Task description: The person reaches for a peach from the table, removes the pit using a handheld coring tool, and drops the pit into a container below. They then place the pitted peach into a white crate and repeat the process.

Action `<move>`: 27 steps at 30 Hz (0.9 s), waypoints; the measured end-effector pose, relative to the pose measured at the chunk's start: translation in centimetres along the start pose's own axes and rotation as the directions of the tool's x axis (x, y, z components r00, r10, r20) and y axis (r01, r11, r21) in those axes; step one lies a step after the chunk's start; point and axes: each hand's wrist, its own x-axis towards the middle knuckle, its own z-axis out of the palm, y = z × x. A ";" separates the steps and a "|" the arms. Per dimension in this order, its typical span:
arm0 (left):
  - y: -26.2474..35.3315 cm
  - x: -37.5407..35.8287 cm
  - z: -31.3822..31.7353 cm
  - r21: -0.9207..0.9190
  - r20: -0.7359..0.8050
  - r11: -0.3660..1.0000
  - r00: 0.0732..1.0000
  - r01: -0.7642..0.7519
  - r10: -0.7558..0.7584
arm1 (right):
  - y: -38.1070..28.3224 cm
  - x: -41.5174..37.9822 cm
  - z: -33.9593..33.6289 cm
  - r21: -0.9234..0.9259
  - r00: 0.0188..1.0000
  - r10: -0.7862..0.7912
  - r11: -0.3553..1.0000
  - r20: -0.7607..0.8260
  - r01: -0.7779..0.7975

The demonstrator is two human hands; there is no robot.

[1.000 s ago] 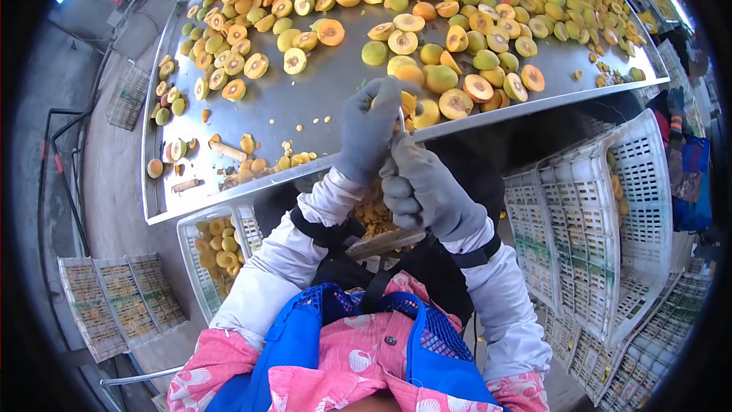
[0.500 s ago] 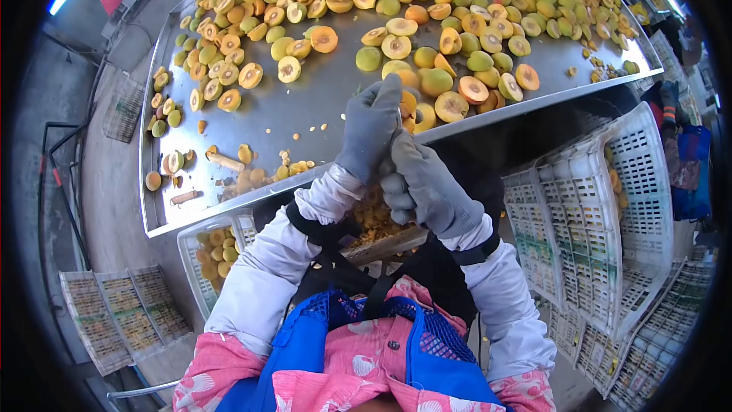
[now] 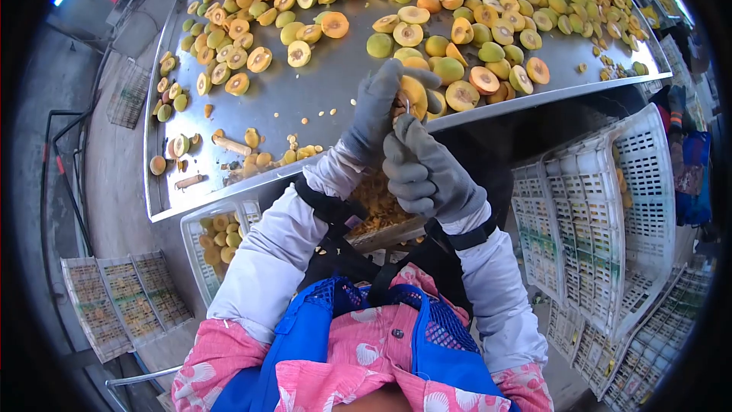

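In the head view, my left hand (image 3: pixel 375 103), in a grey glove, is closed around a yellow peach half (image 3: pixel 414 98) just over the table's near edge. Its cut face shows a brown centre. Below it, my right hand (image 3: pixel 428 172), gloved the same way, is closed in a fist on a thin metal tool (image 3: pixel 406 106). The tip of this tool reaches the brown centre; the fist hides its handle. Many cut peaches (image 3: pixel 408 34) lie on the metal table (image 3: pixel 305 91) beyond my hands.
Wooden-handled pieces (image 3: pixel 231 145) and scraps lie at the table's near left. Below that edge stands a white crate (image 3: pixel 200 259) of peaches. Tilted plastic crates (image 3: pixel 587 221) stand on the right, another (image 3: pixel 122 297) at lower left. Scraps (image 3: pixel 389 206) lie beneath my hands.
My left hand has turned, so the peach half and its centre now show. My right hand has dropped slightly, and the metal tip has come into sight. The view has shifted a little.
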 end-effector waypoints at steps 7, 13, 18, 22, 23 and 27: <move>-2.5 -2.4 -1.8 -0.477 -0.455 0.877 0.868 -0.051 -0.197 | 4.1 -1.4 1.5 -0.286 0.979 0.057 0.951 -0.198 -0.113; -1.5 -7.3 -4.0 -0.616 -0.310 0.787 0.927 -0.027 -0.210 | 12.2 -1.2 -4.5 -0.660 0.797 -0.226 0.702 -0.561 -0.265; -1.8 -10.3 -2.1 -0.146 -0.390 0.979 0.918 -0.142 0.075 | 9.2 -1.2 2.7 -0.685 0.804 -0.336 0.719 -0.491 -0.118; -1.9 -11.1 -2.3 0.191 -0.371 0.945 0.872 -0.266 0.320 | 9.7 0.4 0.8 -0.969 0.771 -0.605 0.238 -0.196 -0.060; -2.0 -11.0 -2.7 0.190 -0.372 0.944 0.870 -0.269 0.323 | 9.4 0.2 1.3 -0.963 0.807 -0.541 0.240 -0.236 -0.120; -1.4 -11.5 -2.8 0.064 -0.349 0.984 0.920 -0.165 0.176 | 6.7 -2.3 5.8 -0.762 0.838 -0.066 0.459 -0.541 -0.456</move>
